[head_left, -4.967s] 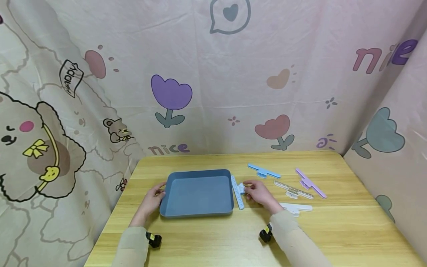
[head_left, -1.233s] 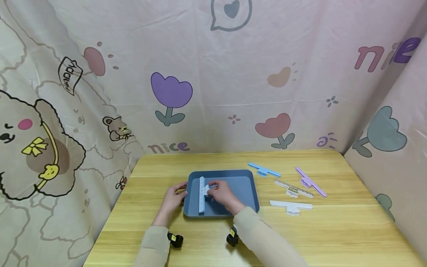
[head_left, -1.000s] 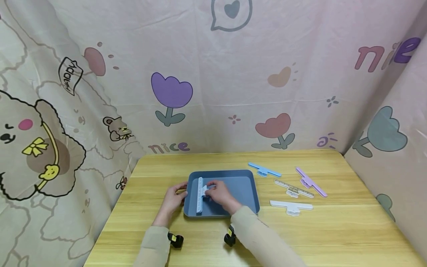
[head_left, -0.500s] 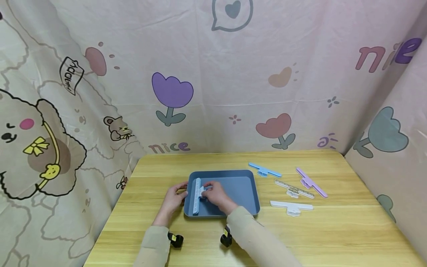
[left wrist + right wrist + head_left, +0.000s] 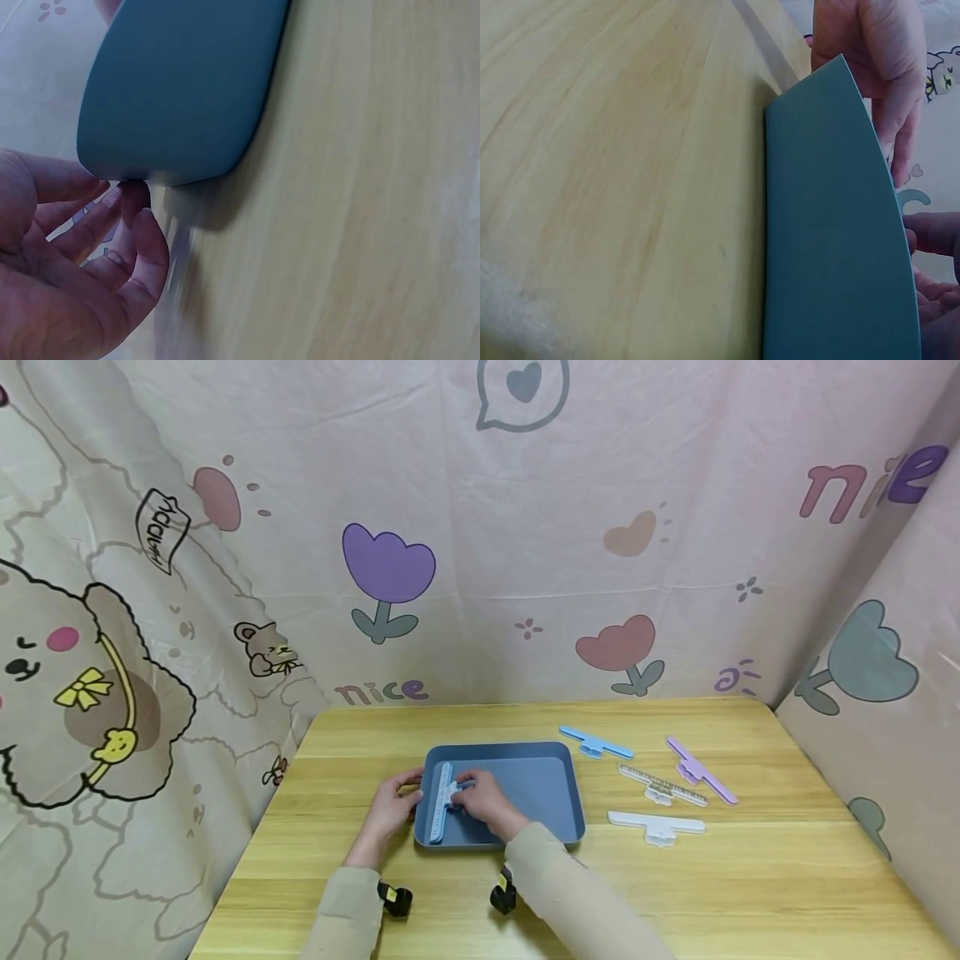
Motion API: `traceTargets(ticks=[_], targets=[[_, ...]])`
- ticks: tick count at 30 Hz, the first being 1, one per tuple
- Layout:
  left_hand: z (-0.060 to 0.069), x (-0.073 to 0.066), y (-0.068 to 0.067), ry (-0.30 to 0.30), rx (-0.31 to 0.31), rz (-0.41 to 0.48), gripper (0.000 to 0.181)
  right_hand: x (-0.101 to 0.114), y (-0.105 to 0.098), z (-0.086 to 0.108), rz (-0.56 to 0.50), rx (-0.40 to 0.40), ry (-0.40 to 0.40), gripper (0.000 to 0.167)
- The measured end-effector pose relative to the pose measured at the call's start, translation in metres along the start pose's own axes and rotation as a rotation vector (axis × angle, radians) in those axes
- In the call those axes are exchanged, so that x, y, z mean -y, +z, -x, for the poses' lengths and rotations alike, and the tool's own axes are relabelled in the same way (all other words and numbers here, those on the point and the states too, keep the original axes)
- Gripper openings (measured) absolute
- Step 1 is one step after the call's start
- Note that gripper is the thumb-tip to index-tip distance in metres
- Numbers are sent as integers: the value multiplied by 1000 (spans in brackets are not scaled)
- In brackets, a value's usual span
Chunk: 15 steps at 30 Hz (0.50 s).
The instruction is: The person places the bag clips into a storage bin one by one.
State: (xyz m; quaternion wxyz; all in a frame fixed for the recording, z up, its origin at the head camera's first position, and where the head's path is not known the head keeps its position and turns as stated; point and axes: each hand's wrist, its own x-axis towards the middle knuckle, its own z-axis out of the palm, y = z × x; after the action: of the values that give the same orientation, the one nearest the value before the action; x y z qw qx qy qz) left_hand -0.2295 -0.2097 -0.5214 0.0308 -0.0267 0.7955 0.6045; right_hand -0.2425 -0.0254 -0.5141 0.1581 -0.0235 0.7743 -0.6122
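A light-blue bar-shaped bag clip (image 5: pixel 441 806) lies slightly slanted at the left end of a grey-blue tray (image 5: pixel 536 793). My right hand (image 5: pixel 487 800) reaches over the tray and pinches the clip's handle between thumb and fingers. At the tray's left side, my left hand (image 5: pixel 392 806) holds the edge, with curled fingers against the outer wall in the left wrist view. The tray wall (image 5: pixel 832 225) hides the clip in the right wrist view, and only part of the right-hand fingers (image 5: pixel 936 232) shows there.
Right of the tray on the wooden table (image 5: pixel 735 877) lie a blue clip (image 5: pixel 596 743), a purple clip (image 5: pixel 701 770), a clear patterned clip (image 5: pixel 660 785) and a white clip (image 5: pixel 656 825). A printed curtain (image 5: pixel 480 568) hangs behind and along the sides.
The light-blue clip went from beside the tray into it, then slid left to its left end in my right hand. The tray shifted right earlier; my left hand has since stayed at its side.
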Motion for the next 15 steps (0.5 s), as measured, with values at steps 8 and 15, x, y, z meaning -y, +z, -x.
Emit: traceTargets(ticks=[8,15], targets=[[-1,1,-1,-4,2,-10,42,2,-1,1,2,107,15,41],[0,1,-2,-12,4,-20,43,4,-4,5,52,123,78,41]])
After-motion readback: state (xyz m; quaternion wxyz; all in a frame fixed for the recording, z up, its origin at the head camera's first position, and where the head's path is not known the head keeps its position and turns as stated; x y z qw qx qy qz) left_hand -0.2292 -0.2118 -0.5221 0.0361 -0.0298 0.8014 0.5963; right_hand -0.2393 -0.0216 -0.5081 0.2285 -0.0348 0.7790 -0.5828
